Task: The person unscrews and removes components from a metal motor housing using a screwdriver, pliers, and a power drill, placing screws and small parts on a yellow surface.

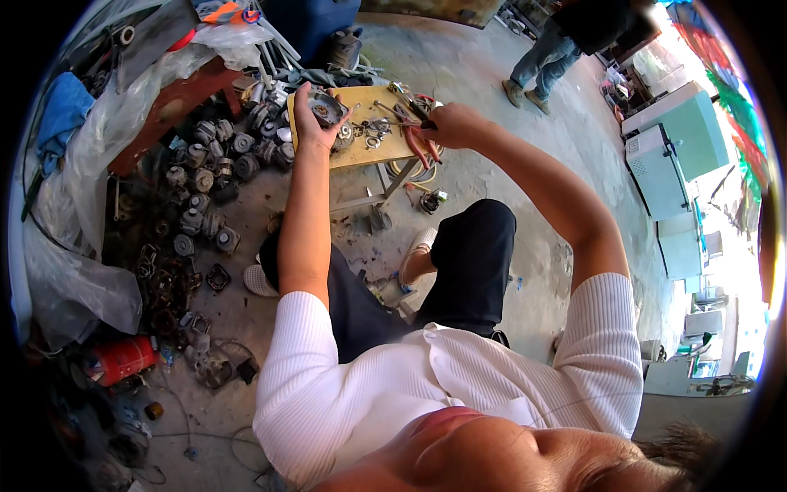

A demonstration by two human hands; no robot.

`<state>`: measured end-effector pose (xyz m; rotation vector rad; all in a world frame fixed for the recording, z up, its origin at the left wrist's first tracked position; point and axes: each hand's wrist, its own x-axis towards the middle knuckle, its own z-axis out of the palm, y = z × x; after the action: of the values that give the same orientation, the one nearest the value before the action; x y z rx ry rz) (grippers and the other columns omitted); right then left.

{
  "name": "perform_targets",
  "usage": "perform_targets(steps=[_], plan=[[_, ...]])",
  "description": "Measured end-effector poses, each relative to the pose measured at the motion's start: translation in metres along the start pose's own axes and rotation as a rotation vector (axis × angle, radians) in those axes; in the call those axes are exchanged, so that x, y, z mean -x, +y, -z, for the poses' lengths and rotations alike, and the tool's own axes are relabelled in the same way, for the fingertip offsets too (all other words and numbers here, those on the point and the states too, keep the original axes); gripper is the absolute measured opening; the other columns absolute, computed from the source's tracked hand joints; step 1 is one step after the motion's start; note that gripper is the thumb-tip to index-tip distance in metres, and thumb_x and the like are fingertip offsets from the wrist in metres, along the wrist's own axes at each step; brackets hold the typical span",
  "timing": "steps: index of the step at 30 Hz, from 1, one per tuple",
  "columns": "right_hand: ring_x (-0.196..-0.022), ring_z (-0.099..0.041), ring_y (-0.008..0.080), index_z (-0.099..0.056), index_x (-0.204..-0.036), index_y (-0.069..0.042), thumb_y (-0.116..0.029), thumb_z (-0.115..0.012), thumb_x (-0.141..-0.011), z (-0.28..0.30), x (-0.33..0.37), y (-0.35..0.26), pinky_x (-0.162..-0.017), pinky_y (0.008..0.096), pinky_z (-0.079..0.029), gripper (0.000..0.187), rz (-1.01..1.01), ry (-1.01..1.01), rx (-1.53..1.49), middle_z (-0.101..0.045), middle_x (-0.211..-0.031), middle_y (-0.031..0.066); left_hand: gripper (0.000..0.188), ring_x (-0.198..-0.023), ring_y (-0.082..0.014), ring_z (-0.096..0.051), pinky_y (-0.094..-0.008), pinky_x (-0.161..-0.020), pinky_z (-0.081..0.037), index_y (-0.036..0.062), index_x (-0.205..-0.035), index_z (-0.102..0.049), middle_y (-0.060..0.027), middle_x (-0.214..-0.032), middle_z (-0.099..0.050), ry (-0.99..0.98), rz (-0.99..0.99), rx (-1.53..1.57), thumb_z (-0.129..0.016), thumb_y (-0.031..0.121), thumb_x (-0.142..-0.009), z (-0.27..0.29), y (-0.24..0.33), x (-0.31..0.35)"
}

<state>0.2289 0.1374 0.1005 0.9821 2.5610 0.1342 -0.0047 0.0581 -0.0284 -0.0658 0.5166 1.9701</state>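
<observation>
My left hand [311, 123] holds a round, dark metal motor part [328, 110] above the left end of a small wooden table [389, 150]. Its fingers curl around the part's edge. At the table's right end, my right hand [456, 126] is closed around a dark-handled tool [428, 124]; its exact kind is hard to make out. Just left of that hand lie red-handled pliers [414, 138]. Small metal rings and loose parts [375, 129] are scattered on the tabletop between my hands.
Many used motor parts [205, 176] are heaped on the floor to the left, beside plastic sheeting [74, 246]. A red cylindrical container [120, 359] lies lower left. Another person [549, 57] stands at the far right. Pale green-and-white cabinets [658, 170] line the right side.
</observation>
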Motion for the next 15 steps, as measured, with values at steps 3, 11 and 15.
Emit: perform_targets(steps=[3, 11, 15], plan=[[-0.092, -0.069, 0.0313, -0.073, -0.099, -0.01, -0.044, -0.065, -0.084, 0.01, -0.008, -0.003, -0.074, 0.042, -0.055, 0.038, 0.0, 0.05, 0.112, -0.072, -0.096, 0.0122, 0.036, -0.098, -0.0298, -0.058, -0.0599, -0.095, -0.044, 0.0107, -0.096, -0.057, -0.0089, -0.097, -0.063, -0.051, 0.079, 0.007, -0.062, 0.045, -0.086, -0.003, -0.003, 0.003], [-0.093, -0.07, 0.027, -0.075, -0.099, -0.016, -0.034, -0.076, -0.076, 0.023, -0.029, -0.001, -0.071, 0.0397, -0.056, 0.03, 0.059, 0.094, 0.321, -0.073, -0.098, 0.0064, 0.043, -0.102, -0.0335, -0.058, -0.0661, -0.099, -0.04, 0.0046, -0.099, -0.058, -0.0138, -0.1, -0.064, -0.144, 0.206, 0.026, -0.061, 0.046, -0.087, -0.005, -0.007, 0.011], [-0.094, -0.07, 0.0265, -0.075, -0.1, -0.016, -0.036, -0.077, -0.075, 0.021, -0.029, 0.003, -0.071, 0.0397, -0.056, 0.032, 0.066, 0.098, 0.336, -0.073, -0.097, 0.0057, 0.041, -0.091, -0.0324, -0.062, -0.07, -0.094, -0.04, 0.01, -0.095, -0.06, -0.01, -0.093, -0.064, -0.155, 0.281, 0.006, -0.066, 0.049, -0.084, -0.008, -0.025, 0.01]])
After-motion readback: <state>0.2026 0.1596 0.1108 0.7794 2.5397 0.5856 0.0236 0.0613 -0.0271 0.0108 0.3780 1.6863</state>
